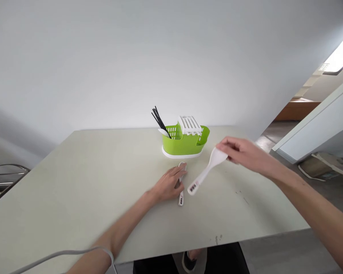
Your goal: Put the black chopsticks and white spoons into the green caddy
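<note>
My right hand (236, 150) pinches a white rice paddle (210, 165) by its wide end, holding it above the table. The paddle's handle slants down to the left and bears a label with dark marks. On the table, my left hand (171, 182) has its fingers closed over a white plastic spoon (181, 198). Its labelled handle end points towards me, and the fingers hide its middle. Just beyond both hands stands a green utensil holder (180, 146) with a white base and a slotted white top piece (190, 125).
Several black chopsticks (159, 118) and a white utensil (163, 132) lean out of the holder's left compartment. The pale table (103, 163) meets a white wall (131, 68). A grey cable (65, 252) crosses my left forearm. A metal rack (8, 173) stands at the left.
</note>
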Demonstrator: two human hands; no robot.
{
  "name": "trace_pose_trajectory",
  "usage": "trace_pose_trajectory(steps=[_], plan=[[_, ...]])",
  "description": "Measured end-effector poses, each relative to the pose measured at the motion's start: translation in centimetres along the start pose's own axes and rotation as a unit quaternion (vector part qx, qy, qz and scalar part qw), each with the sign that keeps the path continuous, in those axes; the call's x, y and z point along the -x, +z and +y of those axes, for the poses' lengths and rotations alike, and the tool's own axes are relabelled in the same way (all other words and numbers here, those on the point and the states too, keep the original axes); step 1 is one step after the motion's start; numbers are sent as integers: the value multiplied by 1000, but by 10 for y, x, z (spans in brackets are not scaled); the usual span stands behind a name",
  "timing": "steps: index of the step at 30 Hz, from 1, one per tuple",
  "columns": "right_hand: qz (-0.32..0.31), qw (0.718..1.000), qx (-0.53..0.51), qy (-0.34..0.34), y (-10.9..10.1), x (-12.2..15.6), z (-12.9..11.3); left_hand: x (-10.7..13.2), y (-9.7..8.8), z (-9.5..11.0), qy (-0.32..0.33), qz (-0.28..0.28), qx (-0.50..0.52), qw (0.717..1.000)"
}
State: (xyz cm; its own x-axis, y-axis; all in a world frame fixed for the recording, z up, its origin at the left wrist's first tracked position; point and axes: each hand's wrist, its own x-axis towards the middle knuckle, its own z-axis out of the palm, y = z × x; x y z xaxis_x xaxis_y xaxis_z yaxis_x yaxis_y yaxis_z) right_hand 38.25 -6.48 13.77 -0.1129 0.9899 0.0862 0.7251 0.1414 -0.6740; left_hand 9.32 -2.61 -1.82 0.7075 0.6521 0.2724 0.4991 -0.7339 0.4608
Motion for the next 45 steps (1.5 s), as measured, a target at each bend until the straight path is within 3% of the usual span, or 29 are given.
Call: trace_pose_trajectory(steps=[3,5,8,12,18,27,31,35,39,42,45], plan=[[177,979,83,-63,-18,-29,-41,12,-13,-7,-1,8,-8,1000],[270,942,143,-136,-23,-52,-63,18,-18,-9,-5,15,-15,1000],[337,883,235,-227,-17,-87,-81,23,-19,-9,-9,18,-18,1000],[301,848,347,-264,11,-118,-86,24,-17,-10,-6,20,-5,1000],[190,808,443,-337,60,-130,-84,23,-15,-12,2,35,14,999],[104,827,450,-322,96,-140,-82,22,-16,-10,-13,33,23,999],[108,833,438,-319,107,-141,-82,21,-18,-10,-9,33,24,999],[136,826,428,-342,110,-139,-81,21,-20,-9,-25,49,40,998],[199,812,394,-383,94,-128,-73,21,-20,-8,-60,74,47,994],[233,808,336,-424,73,-110,-60,20,-16,-10,-135,132,25,982],[221,812,283,-460,61,-86,-42,19,-12,-14,-209,185,-5,960]])
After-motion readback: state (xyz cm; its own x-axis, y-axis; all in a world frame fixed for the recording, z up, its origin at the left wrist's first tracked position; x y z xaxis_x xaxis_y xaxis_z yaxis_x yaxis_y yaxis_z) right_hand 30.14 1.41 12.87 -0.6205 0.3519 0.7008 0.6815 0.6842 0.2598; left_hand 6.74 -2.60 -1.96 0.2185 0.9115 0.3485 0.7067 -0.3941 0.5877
